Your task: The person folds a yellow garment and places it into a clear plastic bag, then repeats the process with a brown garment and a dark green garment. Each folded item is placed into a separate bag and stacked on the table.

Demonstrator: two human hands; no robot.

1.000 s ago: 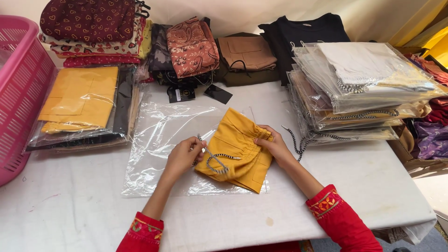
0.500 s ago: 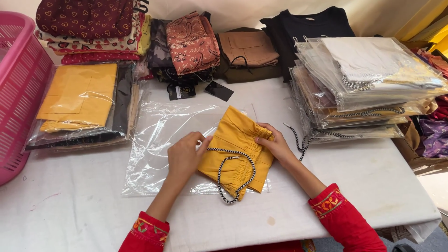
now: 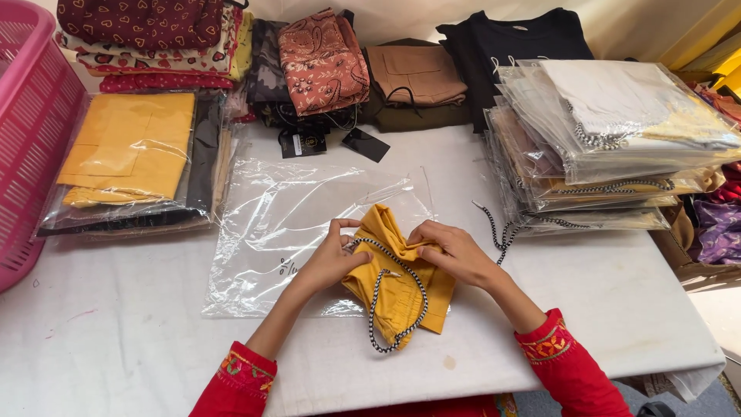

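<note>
Step in hand: folding the mustard garment (image 3: 397, 282) small, by the look of it.
Left hand (image 3: 333, 259): fingers pinch its black-and-white drawcord (image 3: 401, 305).
Right hand (image 3: 451, 249): fingers closed on the bunched cloth.
Garment's place: on the white worktop (image 3: 602, 309), overlapping the near right corner of the clear plastic bag (image 3: 301, 224).
Next move calls for: tucking the loose cord loop in.
Clear bag: flat, empty.
Pink basket (image 3: 35, 131): far left of the bag, contents hidden.

Folded mustard-yellow garment (image 3: 397, 282) — lying on the white table at the right edge of a flat clear plastic bag (image 3: 301, 224), its upper end bunching upward. A black-and-white braided drawstring (image 3: 397, 305) is looping across its front — one end trailing past the lower hem.
</note>
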